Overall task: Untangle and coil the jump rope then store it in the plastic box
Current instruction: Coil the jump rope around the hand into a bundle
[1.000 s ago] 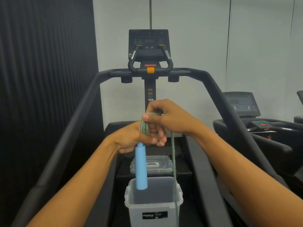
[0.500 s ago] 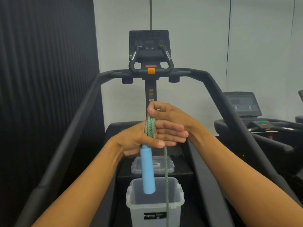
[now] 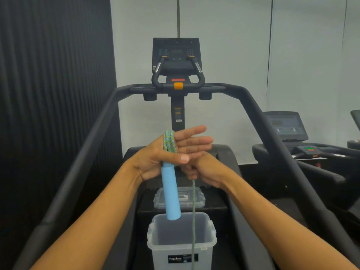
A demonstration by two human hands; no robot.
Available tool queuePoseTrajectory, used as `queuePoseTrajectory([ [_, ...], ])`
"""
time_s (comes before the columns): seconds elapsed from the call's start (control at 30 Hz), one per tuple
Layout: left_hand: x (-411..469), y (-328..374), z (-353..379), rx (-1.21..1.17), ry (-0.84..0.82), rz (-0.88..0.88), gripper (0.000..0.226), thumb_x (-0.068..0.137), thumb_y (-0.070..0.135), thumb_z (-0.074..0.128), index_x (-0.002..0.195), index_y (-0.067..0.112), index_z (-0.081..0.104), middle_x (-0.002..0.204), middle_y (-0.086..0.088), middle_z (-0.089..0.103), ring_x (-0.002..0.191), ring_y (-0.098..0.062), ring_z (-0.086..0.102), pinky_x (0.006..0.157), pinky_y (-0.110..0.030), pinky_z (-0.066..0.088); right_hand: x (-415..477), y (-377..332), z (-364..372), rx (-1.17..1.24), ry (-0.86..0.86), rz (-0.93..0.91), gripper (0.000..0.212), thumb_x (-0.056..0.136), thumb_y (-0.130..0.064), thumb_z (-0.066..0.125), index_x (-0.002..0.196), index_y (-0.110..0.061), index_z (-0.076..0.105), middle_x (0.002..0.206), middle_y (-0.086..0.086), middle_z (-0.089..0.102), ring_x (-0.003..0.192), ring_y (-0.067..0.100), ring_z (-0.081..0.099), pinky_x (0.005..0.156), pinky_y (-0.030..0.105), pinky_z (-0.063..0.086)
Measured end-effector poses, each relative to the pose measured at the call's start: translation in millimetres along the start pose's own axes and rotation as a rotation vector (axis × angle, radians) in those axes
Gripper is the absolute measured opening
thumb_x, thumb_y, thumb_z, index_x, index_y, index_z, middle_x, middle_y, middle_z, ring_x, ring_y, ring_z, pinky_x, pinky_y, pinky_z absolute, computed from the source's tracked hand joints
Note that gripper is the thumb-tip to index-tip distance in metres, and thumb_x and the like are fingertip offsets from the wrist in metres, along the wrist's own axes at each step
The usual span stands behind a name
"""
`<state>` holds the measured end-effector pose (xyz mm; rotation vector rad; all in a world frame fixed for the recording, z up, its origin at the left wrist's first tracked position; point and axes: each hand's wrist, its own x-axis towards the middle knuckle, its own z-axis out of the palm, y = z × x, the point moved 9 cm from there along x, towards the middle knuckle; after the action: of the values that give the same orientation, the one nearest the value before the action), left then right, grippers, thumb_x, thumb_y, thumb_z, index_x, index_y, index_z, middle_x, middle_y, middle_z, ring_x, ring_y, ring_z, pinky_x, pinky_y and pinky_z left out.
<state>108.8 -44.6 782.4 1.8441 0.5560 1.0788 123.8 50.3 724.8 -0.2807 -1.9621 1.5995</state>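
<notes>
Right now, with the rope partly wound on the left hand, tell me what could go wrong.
1. On the left hand the fingers are straight, so the rope wound there could slide off and unravel.
2. The strand below the right hand hangs down across the box front, likely outside it; it could snag or tangle again.
3. Only the thumb pins the blue handle; it might slip.

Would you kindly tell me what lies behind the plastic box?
A clear lid lies flat behind the plastic box, on the treadmill. The blue handle and the rope hang in front, covering parts of it.
</notes>
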Motion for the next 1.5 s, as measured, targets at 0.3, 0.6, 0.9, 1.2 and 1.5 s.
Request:
queuePoseTrajectory([
  [0.3, -5.2, -15.4, -48.0, -0.13, 0.214, -0.053, 0.091, 0.089, 0.069, 0.044, 0.147, -0.002, 0.044, 0.148, -0.026, 0.049, 0.142, -0.036, 0.044, 0.123, -0.048, 0.024, -29.1, -26.4, 26.9, -0.857, 0.017, -0.141, 0.028, 0.105, -0.029, 0.049, 0.085, -0.019, 0.066, 0.057, -0.018, 0.054, 0.052, 0.0, 0.045, 0.058, 0.02, 0.037],
  [0.6, -12.9, -48.8, -43.1, -0.067, 0.28, -0.174, 0.1, 0.093, 0.071, 0.006, 0.12, -0.007, 0.061, 0.099, -0.015, 0.076, 0.095, -0.023, 0.073, 0.085, -0.029, 0.056, -31.8, -72.1, 40.9, -1.003, -0.061, -0.18, 0.022, 0.099, -0.027, 0.059, 0.088, -0.012, 0.07, 0.084, 0.012, 0.069, 0.075, 0.03, 0.063, 0.079, 0.047, 0.053],
  [0.9, -10.0, -52.0, -19.7, -0.035, 0.131, -0.149, 0.1, 0.094, 0.068, 0.022, 0.12, -0.023, 0.055, 0.116, -0.04, 0.064, 0.108, -0.049, 0.065, 0.104, -0.049, 0.048, -16.4, -102.5, 13.4, -0.919, 0.047, -0.207, 0.02, 0.098, -0.023, 0.063, 0.089, -0.007, 0.07, 0.087, 0.017, 0.071, 0.073, 0.013, 0.06, 0.074, 0.033, 0.051],
  [1.2, -7.3, -39.5, -6.6, -0.037, 0.084, -0.14, 0.036, 0.101, 0.006, 0.045, 0.132, -0.005, 0.057, 0.129, -0.028, 0.064, 0.117, -0.037, 0.067, 0.103, -0.044, 0.052, -9.4, -85.3, 3.0, -0.499, 0.002, -0.212, 0.013, 0.096, -0.017, 0.067, 0.083, -0.016, 0.067, 0.083, 0.012, 0.057, 0.076, 0.02, 0.054, 0.071, 0.026, 0.045],
  [1.5, -7.1, -36.9, -6.3, 0.021, 0.144, -0.145, 0.056, 0.085, -0.029, 0.033, 0.126, -0.005, 0.063, 0.13, -0.027, 0.065, 0.125, -0.04, 0.061, 0.104, -0.044, 0.052, -7.0, -81.2, 4.5, -0.415, -0.023, -0.21, 0.014, 0.099, -0.012, 0.062, 0.085, -0.012, 0.064, 0.08, 0.002, 0.062, 0.07, 0.008, 0.061, 0.067, 0.02, 0.051],
])
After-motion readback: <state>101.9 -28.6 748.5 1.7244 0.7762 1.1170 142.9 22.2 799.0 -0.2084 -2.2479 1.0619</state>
